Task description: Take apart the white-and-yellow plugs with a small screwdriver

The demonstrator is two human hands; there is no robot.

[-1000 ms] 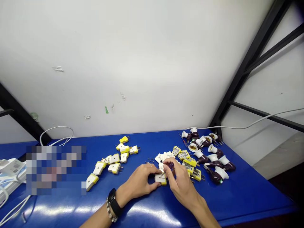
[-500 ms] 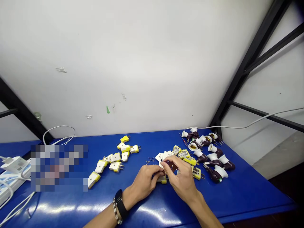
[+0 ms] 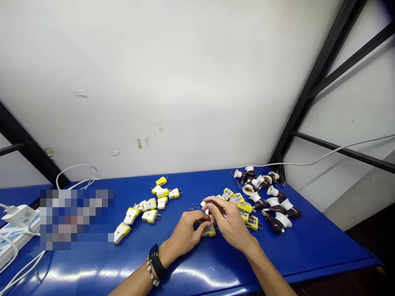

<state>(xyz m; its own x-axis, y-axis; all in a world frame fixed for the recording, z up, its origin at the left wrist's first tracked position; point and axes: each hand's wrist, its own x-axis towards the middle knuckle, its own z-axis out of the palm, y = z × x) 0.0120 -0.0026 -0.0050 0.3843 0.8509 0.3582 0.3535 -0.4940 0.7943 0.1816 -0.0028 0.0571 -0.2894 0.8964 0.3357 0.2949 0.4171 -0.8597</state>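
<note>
Here we are at the blue table (image 3: pixel 308 250), and the left hand (image 3: pixel 187 231) is curled down over a white and yellow plug (image 3: pixel 209 231), fingers closed on its near end and pinning it flat. The right hand (image 3: pixel 231 224) sits just right of the plug, fingertips pinched together above it on what looks like a small screwdriver (image 3: pixel 211 215), though most of the tool is hidden. I'd call this the screw-driving step on this one plug, and what it calls for now is a firm pin from the left hand and a tip held square on a very small screw head. The plug lies flat with its long axis roughly across the table and its yellow edge towards the person. Its prongs seem to point right, under the right hand, but I can't be sure. Just behind the plug lie loose screws (image 3: pixel 194 206). Left of it sits a scatter of closed plugs (image 3: pixel 149 204), and to its right open plug halves (image 3: pixel 242 204), then a cluster of lamp holders (image 3: pixel 273 202). Far left of the plug sits a power strip (image 3: pixel 17 232).
</note>
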